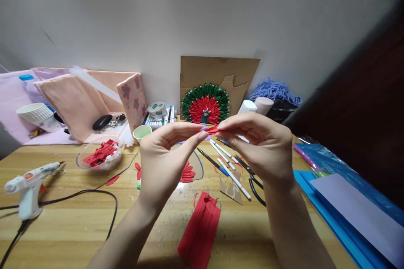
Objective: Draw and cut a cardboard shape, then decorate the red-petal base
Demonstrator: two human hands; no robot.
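Between the fingertips of both hands is a small red strip of crepe paper (212, 130), stretched level above the table. My left hand (170, 151) pinches its left end with thumb and fingers. At the other end, my right hand (257, 141) pinches it the same way. Below them lies a larger folded piece of red crepe paper (200, 231). A round cardboard piece with red paper petals (188, 173) is partly hidden behind my left hand. Black-handled scissors (256, 180) lie by my right wrist, beside several white sticks (233, 178).
A white glue gun (31, 185) with a black cord stands at left, near a clear bowl (82, 164) of red paper pieces. A red and green peacock (205, 107) on cardboard leans against the wall. Blue sheets (328, 218) lie along the right edge.
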